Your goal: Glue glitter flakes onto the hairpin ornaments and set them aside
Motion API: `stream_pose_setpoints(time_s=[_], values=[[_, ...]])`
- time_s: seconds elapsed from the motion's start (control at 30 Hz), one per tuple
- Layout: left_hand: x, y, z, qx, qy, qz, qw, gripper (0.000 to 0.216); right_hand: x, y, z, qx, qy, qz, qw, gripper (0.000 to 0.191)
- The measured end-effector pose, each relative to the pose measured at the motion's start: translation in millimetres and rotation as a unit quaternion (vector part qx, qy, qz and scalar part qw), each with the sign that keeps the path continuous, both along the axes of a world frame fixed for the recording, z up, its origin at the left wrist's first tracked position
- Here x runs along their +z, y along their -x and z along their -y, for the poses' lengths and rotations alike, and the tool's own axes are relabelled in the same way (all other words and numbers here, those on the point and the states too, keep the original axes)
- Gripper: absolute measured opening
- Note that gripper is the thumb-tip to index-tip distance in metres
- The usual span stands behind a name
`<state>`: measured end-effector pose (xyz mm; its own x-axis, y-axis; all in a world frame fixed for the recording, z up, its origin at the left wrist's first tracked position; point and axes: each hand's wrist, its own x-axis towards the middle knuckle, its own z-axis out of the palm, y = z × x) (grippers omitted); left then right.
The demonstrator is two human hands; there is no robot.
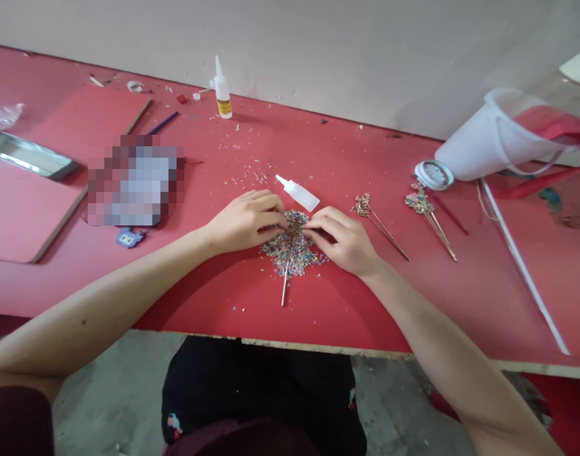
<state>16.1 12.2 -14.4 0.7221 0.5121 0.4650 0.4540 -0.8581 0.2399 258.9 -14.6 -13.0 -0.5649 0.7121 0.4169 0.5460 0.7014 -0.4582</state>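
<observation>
My left hand [246,218] and right hand [340,237] lie palms down, fingertips pinching the head of a thin gold metal hairpin [286,272] over multicoloured glitter chips [303,254].

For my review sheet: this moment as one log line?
hands: left hand and right hand, fingertips at hairpin head | under: bead pile | grip: unclear | nearby: lying glue bottle

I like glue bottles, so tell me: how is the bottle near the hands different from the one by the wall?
The near bottle lies on its side; the wall bottle stands upright. The wall bottle wears a yellow label; the near bottle is plain white. Both are small and whitish, with pointed nozzles.
</observation>
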Motion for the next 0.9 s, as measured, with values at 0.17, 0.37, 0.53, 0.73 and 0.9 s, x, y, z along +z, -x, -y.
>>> stream_pose_setpoints(time_s=[0.17, 0.37, 0.53, 0.73, 0.9], values=[[0.9, -3.2, 0.5, -0.005, -0.003, -0.017, 1.0, 0.017, -0.3, 0.4, 0.5, -0.026, 0.007, -0.021, 0.999, 0.008], [1.0, -3.9, -1.3, -0.007, 0.007, -0.013, 1.0, 0.018, 0.1, 0.8, 0.9, -0.04, 0.014, -0.029, 0.999, 0.008], [2.0, -4.5, -0.5, -0.01, 0.001, -0.03, 0.999, 0.017, -0.1, 0.6, 1.1, -0.039, 0.017, -0.029, 0.999, 0.008], [3.3, -5.3, 0.7, -0.007, 0.0, -0.069, 0.998, 0.018, -0.7, 0.5, 0.6, -0.036, 0.021, -0.029, 0.999, 0.008], [4.5, -5.3, 0.5, -0.004, 0.024, -0.073, 0.997, 0.016, 0.2, 0.1, 0.5, -0.039, 0.022, -0.029, 0.999, 0.008]])
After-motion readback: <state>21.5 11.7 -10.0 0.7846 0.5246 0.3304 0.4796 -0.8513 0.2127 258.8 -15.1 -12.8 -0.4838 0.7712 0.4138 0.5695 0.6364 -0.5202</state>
